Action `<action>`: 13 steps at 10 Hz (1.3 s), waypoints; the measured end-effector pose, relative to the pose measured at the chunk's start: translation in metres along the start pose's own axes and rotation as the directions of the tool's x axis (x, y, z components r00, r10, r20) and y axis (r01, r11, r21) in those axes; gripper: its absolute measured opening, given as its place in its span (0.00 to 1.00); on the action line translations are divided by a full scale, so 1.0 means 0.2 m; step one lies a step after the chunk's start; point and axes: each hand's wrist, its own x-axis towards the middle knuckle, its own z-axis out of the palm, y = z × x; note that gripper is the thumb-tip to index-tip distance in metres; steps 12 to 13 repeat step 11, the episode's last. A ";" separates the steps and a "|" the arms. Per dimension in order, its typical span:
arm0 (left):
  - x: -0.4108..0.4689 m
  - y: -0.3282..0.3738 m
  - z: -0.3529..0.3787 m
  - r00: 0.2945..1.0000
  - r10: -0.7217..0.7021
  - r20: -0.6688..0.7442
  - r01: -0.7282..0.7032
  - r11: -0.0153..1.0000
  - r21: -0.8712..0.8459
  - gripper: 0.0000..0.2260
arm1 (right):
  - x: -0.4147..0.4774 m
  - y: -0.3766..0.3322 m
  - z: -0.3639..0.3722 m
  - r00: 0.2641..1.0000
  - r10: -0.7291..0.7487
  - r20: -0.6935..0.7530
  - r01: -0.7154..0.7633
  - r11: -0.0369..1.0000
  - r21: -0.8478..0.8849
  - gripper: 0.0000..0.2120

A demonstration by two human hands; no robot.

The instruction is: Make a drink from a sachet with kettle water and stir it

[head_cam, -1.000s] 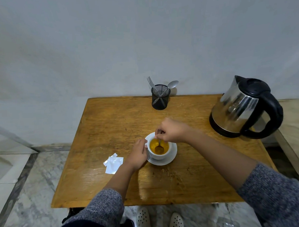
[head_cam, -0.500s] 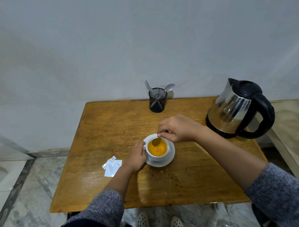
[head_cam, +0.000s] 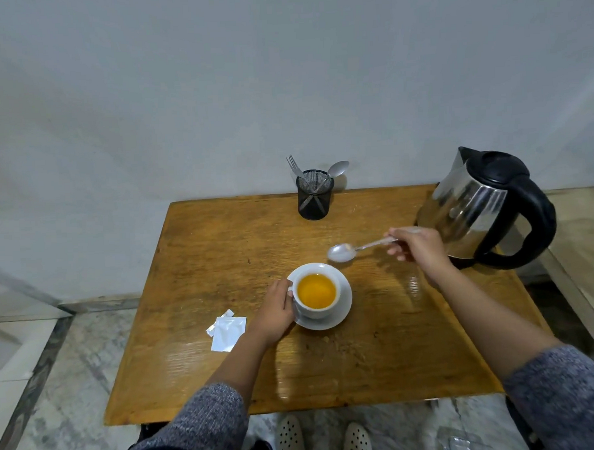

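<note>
Orange drink in white cup (head_cam: 317,293) on saucer (head_cam: 343,313), desk (head_cam: 195,263) centre. Left hand (head_cam: 275,310) grips cup at 9 o'clock; right hand (head_cam: 419,245) pinches spoon (head_cam: 341,252) above desk at 1 o'clock, w/ kettle (head_cam: 485,209) beyond. Empty sachet (head_cam: 227,331) at 8 o'clock.

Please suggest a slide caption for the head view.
Right hand lifts a metal spoon clear of the white cup of orange drink; left hand steadies the cup.

Open tabletop left and front; cup hemmed in on two sides.

The left hand (head_cam: 275,310) blocks the cup (head_cam: 317,292) from the left, the raised spoon (head_cam: 341,253) and right hand (head_cam: 421,248) crowd its far right, the kettle (head_cam: 485,209) walls the right edge, and the cutlery holder (head_cam: 315,198) stands at the back.
</note>
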 end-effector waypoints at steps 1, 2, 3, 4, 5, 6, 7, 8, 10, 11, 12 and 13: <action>0.00 0.00 0.01 1.000 0.021 -0.015 -0.021 1.000 -0.003 0.10 | 0.02 0.18 -0.03 0.959 0.270 -0.080 -0.247 0.943 0.223 0.09; 0.00 -0.02 0.01 0.999 0.029 -0.020 -0.029 1.000 0.002 0.10 | 0.00 0.29 -0.01 0.919 0.391 -0.045 -0.363 0.887 0.285 0.10; 0.00 -0.03 0.01 0.999 0.041 -0.017 -0.041 0.999 0.000 0.10 | -0.03 0.34 0.05 0.917 0.394 -0.062 -0.377 0.908 0.180 0.10; 0.00 -0.02 0.01 0.999 0.048 -0.022 -0.048 0.999 -0.004 0.11 | -0.04 0.36 0.10 0.941 0.326 -0.094 -0.337 0.926 -0.168 0.10; 0.00 -0.01 0.01 0.998 0.050 -0.043 -0.050 0.999 -0.002 0.12 | -0.06 0.40 0.13 0.963 0.269 -0.031 -0.257 0.870 -0.420 0.11; -0.01 0.00 0.01 0.996 0.058 -0.067 -0.058 0.998 0.008 0.13 | -0.10 0.43 0.18 0.974 0.224 -0.016 -0.205 0.857 -0.473 0.11; -0.01 0.01 0.02 0.998 0.036 -0.058 -0.035 0.999 0.017 0.14 | -0.11 0.44 0.22 0.987 0.160 -0.008 -0.140 0.838 -0.527 0.11; -0.01 0.01 0.02 0.998 0.027 -0.063 -0.026 0.999 0.020 0.14 | -0.11 0.44 0.24 0.993 0.119 -0.015 -0.106 0.809 -0.578 0.11; -0.05 -0.01 0.03 0.992 0.020 -0.125 -0.024 0.999 -0.029 0.17 | -0.11 0.46 0.23 0.997 0.077 0.011 -0.054 0.789 -0.612 0.08; -0.08 -0.05 0.03 0.959 -0.095 -0.266 0.095 0.995 -0.015 0.19 | -0.11 0.47 0.19 1.000 0.017 0.002 -0.010 0.680 -0.733 0.15; -0.08 -0.05 0.03 0.959 -0.095 -0.266 0.095 0.995 -0.015 0.19 | -0.11 0.47 0.19 1.000 0.017 0.002 -0.010 0.680 -0.733 0.15; -0.08 -0.05 0.03 0.959 -0.095 -0.266 0.095 0.995 -0.015 0.19 | -0.11 0.47 0.19 1.000 0.017 0.002 -0.010 0.680 -0.733 0.15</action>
